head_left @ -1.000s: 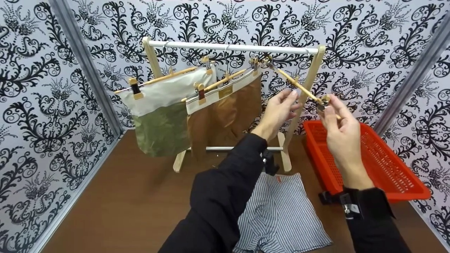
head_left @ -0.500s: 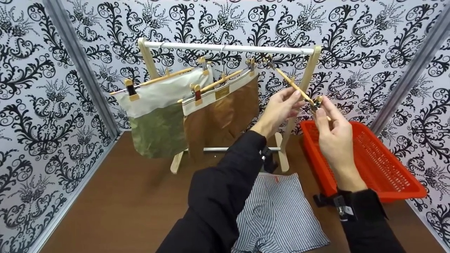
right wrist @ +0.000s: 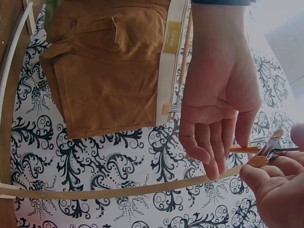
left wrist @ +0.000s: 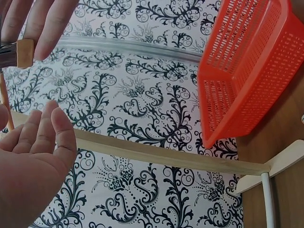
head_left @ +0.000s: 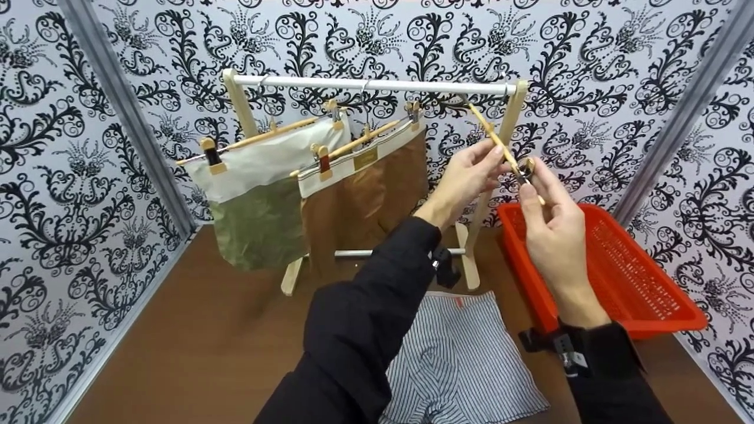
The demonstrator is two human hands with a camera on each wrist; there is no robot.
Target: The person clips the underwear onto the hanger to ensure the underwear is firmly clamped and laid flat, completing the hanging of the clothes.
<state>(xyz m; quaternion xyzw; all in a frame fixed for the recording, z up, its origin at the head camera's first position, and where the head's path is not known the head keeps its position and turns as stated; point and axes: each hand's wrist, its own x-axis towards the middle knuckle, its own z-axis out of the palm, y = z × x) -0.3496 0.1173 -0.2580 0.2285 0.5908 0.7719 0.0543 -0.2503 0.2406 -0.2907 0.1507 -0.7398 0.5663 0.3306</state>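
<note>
In the head view, a wooden clip hanger (head_left: 484,123) hangs at the right end of the rack's white rail. My left hand (head_left: 462,179) pinches its bar between thumb and fingers. The right hand (head_left: 556,235) grips the hanger's near clip (head_left: 526,167) between thumb and fingers; the right wrist view shows this metal-and-wood clip (right wrist: 266,151) close up. No cloth is in the clip. Brown shorts (head_left: 368,188) and green-and-white shorts (head_left: 259,218) hang from two other hangers to the left. Striped shorts (head_left: 465,353) lie flat on the table below my hands.
The wooden rack (head_left: 235,106) stands at the back of the brown table (head_left: 194,341). A red plastic basket (head_left: 636,265) sits to the right, partly behind my right hand. Patterned wall panels (head_left: 377,35) enclose the back and sides.
The left hand has moved from just beside the hanger bar onto it, nearer the right hand. The hanger now points more steeply toward me. The whole head view has shifted slightly.
</note>
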